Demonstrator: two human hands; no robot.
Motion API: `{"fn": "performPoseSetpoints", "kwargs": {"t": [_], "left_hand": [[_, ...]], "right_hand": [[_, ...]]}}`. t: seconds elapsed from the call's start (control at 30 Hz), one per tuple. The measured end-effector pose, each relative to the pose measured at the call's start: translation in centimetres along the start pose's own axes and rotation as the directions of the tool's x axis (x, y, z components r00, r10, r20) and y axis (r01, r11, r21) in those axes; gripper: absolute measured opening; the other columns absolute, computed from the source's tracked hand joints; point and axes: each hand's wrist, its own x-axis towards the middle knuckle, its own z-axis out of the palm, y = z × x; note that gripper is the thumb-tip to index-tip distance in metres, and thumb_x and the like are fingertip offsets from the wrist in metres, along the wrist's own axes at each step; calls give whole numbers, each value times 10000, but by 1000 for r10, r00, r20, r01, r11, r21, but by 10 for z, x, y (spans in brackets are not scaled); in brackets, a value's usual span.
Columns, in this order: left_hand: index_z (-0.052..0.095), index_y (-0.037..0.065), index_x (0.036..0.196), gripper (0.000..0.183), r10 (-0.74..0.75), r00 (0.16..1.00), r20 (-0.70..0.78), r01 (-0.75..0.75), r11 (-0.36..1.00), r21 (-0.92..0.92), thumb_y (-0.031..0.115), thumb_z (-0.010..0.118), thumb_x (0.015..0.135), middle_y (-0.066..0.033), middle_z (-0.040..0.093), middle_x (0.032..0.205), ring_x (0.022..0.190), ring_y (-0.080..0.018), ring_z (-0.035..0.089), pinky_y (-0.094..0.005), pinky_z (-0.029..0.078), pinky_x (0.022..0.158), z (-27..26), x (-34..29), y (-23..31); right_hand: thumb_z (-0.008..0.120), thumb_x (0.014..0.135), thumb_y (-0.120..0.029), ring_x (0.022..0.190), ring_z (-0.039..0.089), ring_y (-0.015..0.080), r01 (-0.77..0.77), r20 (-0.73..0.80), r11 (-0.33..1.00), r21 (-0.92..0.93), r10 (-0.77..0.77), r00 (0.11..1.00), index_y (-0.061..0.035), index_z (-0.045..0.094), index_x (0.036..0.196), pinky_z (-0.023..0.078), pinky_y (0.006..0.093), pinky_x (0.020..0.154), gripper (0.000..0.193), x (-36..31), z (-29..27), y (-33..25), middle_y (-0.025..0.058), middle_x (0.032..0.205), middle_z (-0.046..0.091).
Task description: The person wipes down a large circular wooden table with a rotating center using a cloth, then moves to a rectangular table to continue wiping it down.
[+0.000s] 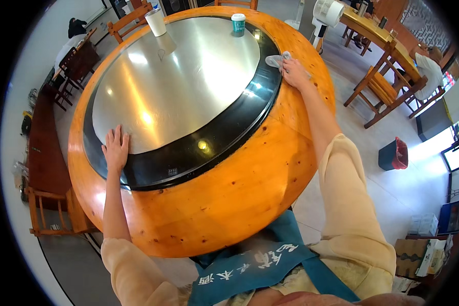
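A round wooden table (199, 224) fills the middle of the view, with a glossy black ring (199, 160) around a large silver metal disc (183, 92). My left hand (116, 149) lies flat with fingers spread at the disc's near left edge, partly over the black ring. At the right, my right hand (294, 73) grips a crumpled pale cloth (275, 61), resting where the black ring meets the wooden rim. Part of the cloth is hidden under the fingers. On the far side of the disc stand a white cup (156, 23) and a green-and-white lidded cup (238, 23).
A white fan (327, 14) stands beyond the table's far right. Wooden chairs (380, 86) and another long table (377, 33) with seated people are at the right. A dark bin (392, 154) with a red liner sits on the floor. Another wooden chair (56, 214) is close at the left.
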Motion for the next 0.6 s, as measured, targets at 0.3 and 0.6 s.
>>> {"fn": "performPoseSetpoints", "kwargs": {"t": [0.3,0.6], "left_hand": [[355,218,1423,558,30,997,-65,-35,996,-88,495,368,939,-140,305,1481,1380,-300,261,-598,177,1075,21,-10,16],[366,221,1420,610,31,996,-80,-41,993,-114,563,366,914,-145,325,1471,1384,-298,254,-602,174,1070,22,-10,14]], "right_hand": [[517,828,-157,1012,557,258,137,-110,990,31,-132,985,-72,670,1012,431,383,884,255,-32,-29,-10,77,1037,639],[544,816,-98,1009,552,308,223,-168,951,212,-189,967,-82,666,1055,420,403,922,269,-89,-56,-82,63,1025,643]]}}
